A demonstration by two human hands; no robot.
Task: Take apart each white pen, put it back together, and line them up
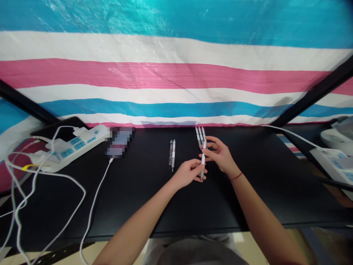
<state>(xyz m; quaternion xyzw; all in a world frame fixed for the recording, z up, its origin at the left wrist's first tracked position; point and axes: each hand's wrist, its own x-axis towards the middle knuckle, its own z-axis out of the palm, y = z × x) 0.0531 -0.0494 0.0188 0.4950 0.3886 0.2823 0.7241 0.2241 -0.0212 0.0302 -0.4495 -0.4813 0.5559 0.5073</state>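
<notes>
Over the middle of a black table (248, 198), both my hands hold one white pen (203, 159) upright. My left hand (189, 172) pinches its lower end. My right hand (220, 154) grips its upper part, fingers curled round it. Just behind my right hand lie three white pens (199, 135) side by side. Two more pens (172, 154), one grey and one white, lie to the left of my hands.
A white power strip (74, 147) with plugs and tangled white cables (41, 176) sits at the left. A phone (120, 142) on a charging cable lies beside it. Another power strip (335, 162) is at the right edge. A striped tarp (176, 73) hangs behind.
</notes>
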